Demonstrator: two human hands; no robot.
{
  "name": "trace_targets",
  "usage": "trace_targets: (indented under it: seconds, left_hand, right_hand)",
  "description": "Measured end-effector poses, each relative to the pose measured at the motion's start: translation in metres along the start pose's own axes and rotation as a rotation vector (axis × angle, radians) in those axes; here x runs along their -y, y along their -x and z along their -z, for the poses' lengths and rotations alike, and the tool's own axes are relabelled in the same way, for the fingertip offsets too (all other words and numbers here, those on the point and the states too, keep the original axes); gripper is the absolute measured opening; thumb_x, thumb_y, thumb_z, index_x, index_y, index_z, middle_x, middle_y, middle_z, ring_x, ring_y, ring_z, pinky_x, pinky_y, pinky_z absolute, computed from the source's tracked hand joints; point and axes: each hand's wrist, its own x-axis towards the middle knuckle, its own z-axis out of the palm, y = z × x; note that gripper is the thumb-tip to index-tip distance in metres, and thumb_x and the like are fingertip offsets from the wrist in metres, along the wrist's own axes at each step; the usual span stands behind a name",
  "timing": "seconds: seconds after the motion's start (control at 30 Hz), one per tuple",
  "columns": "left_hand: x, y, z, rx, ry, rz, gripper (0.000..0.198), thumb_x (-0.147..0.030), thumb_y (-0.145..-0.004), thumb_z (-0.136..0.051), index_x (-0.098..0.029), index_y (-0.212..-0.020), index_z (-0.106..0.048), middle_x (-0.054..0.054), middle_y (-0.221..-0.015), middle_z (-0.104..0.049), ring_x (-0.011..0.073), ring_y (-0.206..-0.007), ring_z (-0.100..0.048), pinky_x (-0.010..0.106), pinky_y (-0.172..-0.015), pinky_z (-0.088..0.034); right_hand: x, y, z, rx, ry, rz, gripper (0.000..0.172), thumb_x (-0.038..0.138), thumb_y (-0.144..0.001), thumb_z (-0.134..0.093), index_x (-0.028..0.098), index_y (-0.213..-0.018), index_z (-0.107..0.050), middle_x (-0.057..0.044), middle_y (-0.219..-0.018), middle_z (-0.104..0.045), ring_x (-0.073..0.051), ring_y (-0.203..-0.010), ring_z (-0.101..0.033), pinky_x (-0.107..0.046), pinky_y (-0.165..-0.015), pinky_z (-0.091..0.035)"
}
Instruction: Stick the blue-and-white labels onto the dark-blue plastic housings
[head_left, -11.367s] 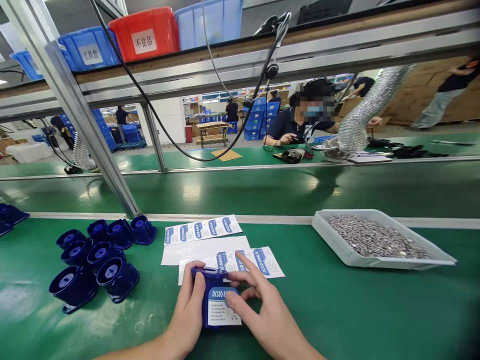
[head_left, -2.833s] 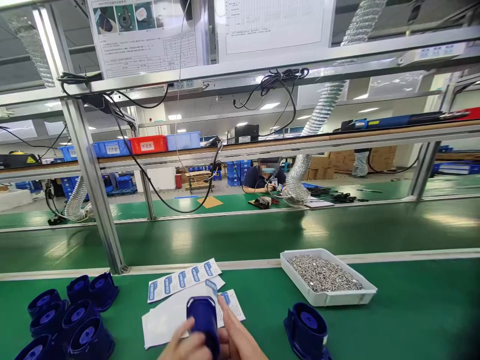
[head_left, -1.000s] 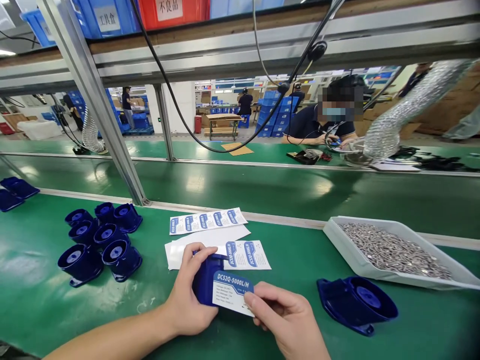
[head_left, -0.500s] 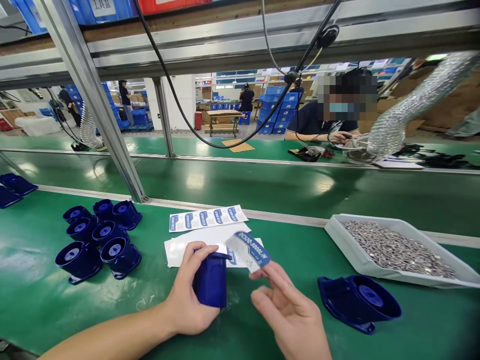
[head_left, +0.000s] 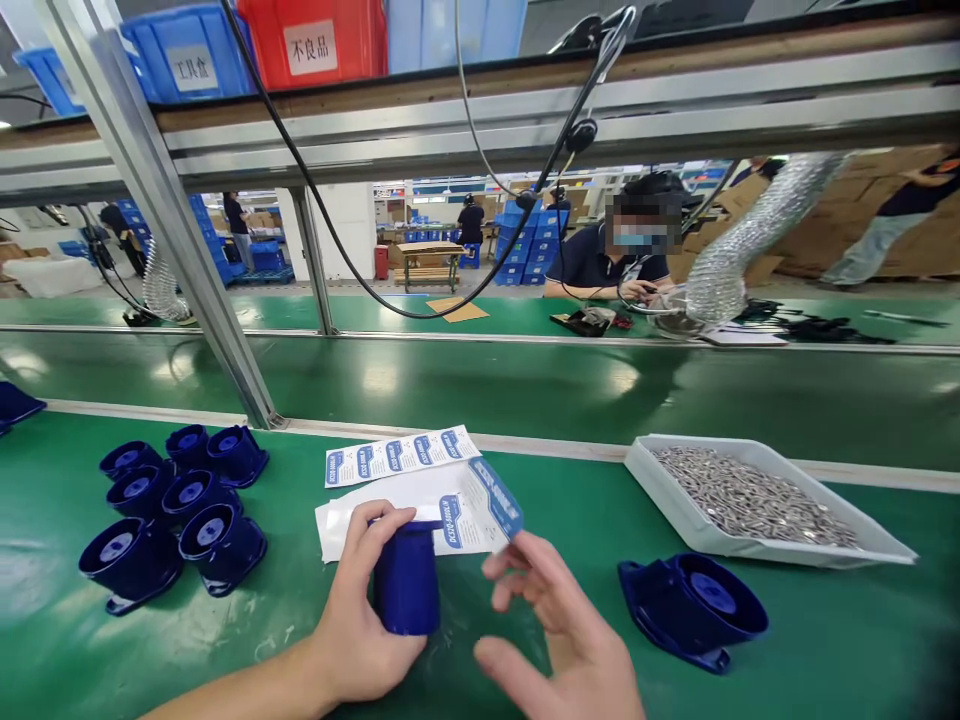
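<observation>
My left hand (head_left: pixel 367 620) wraps round a dark blue plastic housing (head_left: pixel 409 585), with its fingers across the top. A blue-and-white sticker label (head_left: pixel 495 505) hangs from the index fingertip of my right hand (head_left: pixel 559 625), whose thumb is spread away from it. Whether the label clings by its glue or is pinched between fingers, I cannot tell. Behind the housing lie a white label sheet (head_left: pixel 409 495) and a strip of printed labels (head_left: pixel 401 457). Another blue housing (head_left: pixel 694 607) rests on the green table to the right of my right hand.
Several blue housings (head_left: pixel 214 545) stand grouped at the left. A white tray (head_left: pixel 637 475) of small metal parts (head_left: pixel 750 495) sits at the right. Beyond runs a green belt (head_left: pixel 450 385) behind a metal post (head_left: pixel 195 240). A co-worker (head_left: pixel 607 255) sits across it.
The view has tilted up and shifted right. My right thumb has spread further from the fingers, and the label stays at the fingertip. The left hand keeps its hold on the housing.
</observation>
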Motion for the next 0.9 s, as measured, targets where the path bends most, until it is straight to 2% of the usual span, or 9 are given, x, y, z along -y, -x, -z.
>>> trace_targets:
  seconds: [0.07, 0.1, 0.17, 0.23, 0.3, 0.43, 0.57, 0.9]
  left_hand:
    - [0.001, -0.001, 0.0, -0.012, 0.014, 0.012, 0.082, -0.01, -0.071, -0.063, -0.034, -0.148, -0.045, 0.008, -0.135, -0.04, 0.0265, -0.128, -0.052, 0.041, -0.108, -0.048]
    - [0.001, -0.001, -0.001, -0.012, 0.027, 0.016, 0.084, -0.009, -0.069, -0.062, -0.034, -0.147, -0.046, 0.008, -0.135, -0.04, 0.0264, -0.128, -0.051, 0.042, -0.109, -0.047]
    - [0.002, -0.001, -0.002, -0.001, 0.052, 0.017, 0.086, -0.007, -0.067, -0.062, -0.033, -0.147, -0.046, 0.008, -0.135, -0.04, 0.0266, -0.129, -0.051, 0.042, -0.111, -0.046]
    - [0.002, 0.0, -0.002, 0.01, 0.066, 0.018, 0.088, -0.006, -0.065, -0.063, -0.033, -0.148, -0.047, 0.008, -0.135, -0.04, 0.0267, -0.128, -0.051, 0.042, -0.111, -0.046]
    - [0.003, 0.0, -0.002, 0.018, 0.069, 0.026, 0.09, -0.006, -0.064, -0.064, -0.033, -0.148, -0.047, 0.008, -0.135, -0.04, 0.0268, -0.127, -0.051, 0.042, -0.11, -0.046]
    - [0.002, -0.001, 0.0, 0.031, 0.081, 0.039, 0.089, -0.006, -0.063, -0.065, -0.031, -0.147, -0.048, 0.008, -0.133, -0.042, 0.0277, -0.125, -0.052, 0.042, -0.108, -0.046]
    - [0.0, -0.002, 0.0, 0.032, 0.095, 0.019, 0.089, -0.008, -0.063, -0.066, -0.029, -0.147, -0.049, 0.009, -0.132, -0.042, 0.0276, -0.122, -0.053, 0.041, -0.105, -0.048]
    - [-0.002, -0.003, 0.001, 0.033, 0.102, 0.01, 0.09, -0.007, -0.063, -0.067, -0.029, -0.148, -0.049, 0.009, -0.13, -0.043, 0.0265, -0.12, -0.055, 0.04, -0.102, -0.05]
  right_hand:
    - [0.006, -0.008, 0.008, -0.057, -0.061, -0.024, 0.024, 0.027, -0.087, -0.079, 0.021, -0.11, -0.079, -0.007, -0.092, -0.072, -0.014, -0.07, -0.069, -0.02, -0.064, -0.062]
    - [0.01, -0.011, 0.01, -0.057, -0.074, -0.076, 0.013, 0.031, -0.087, -0.079, 0.019, -0.093, -0.081, -0.006, -0.08, -0.071, -0.014, -0.062, -0.067, -0.019, -0.056, -0.059]
    - [0.021, -0.015, 0.01, -0.053, -0.096, -0.211, 0.023, 0.039, -0.082, -0.083, 0.017, -0.077, -0.079, -0.005, -0.07, -0.069, -0.013, -0.051, -0.063, -0.018, -0.048, -0.055]
    - [0.032, -0.016, 0.004, -0.093, -0.141, -0.327, 0.03, 0.045, -0.077, -0.086, 0.016, -0.074, -0.078, -0.004, -0.066, -0.067, -0.012, -0.047, -0.061, -0.019, -0.047, -0.054]
    - [0.041, -0.016, -0.004, -0.158, -0.166, -0.38, 0.032, 0.047, -0.073, -0.088, 0.017, -0.071, -0.077, -0.003, -0.065, -0.067, -0.011, -0.047, -0.059, -0.017, -0.049, -0.054]
    - [0.049, -0.014, -0.016, -0.153, -0.156, -0.345, 0.025, 0.04, -0.075, -0.086, 0.018, -0.067, -0.077, -0.002, -0.059, -0.065, -0.008, -0.048, -0.057, -0.015, -0.05, -0.049]
    - [0.049, -0.014, -0.017, -0.107, -0.147, -0.331, 0.02, 0.036, -0.077, -0.084, 0.02, -0.066, -0.077, -0.001, -0.057, -0.062, -0.008, -0.051, -0.056, -0.016, -0.052, -0.045]
    - [0.048, -0.013, -0.017, -0.072, -0.114, -0.34, 0.021, 0.037, -0.079, -0.082, 0.02, -0.067, -0.077, 0.0, -0.058, -0.062, -0.008, -0.051, -0.055, -0.017, -0.053, -0.044]
